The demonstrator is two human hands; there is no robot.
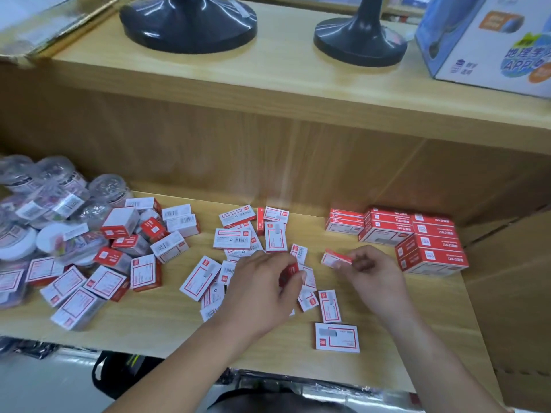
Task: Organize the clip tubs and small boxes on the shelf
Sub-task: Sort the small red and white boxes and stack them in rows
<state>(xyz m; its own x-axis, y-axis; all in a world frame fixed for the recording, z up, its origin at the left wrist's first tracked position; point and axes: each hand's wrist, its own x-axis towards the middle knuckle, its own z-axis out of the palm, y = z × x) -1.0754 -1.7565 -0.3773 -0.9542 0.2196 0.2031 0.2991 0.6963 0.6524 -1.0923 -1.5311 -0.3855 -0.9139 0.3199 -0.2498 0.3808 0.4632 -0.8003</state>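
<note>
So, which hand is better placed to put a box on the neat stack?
Right. The right hand pinches a box and is beside the stack; the left hand is farther.

Bright, even light falls from above. White glare sits on the two dark round bases [187, 28], and a pale streak lies on the wooden back panel [268, 180]. Shadows beside the small boxes [235, 238] are soft. The plastic tubs [47, 201] at the left are blurred. The shelf [149, 329] lines bend near the edges.
</note>
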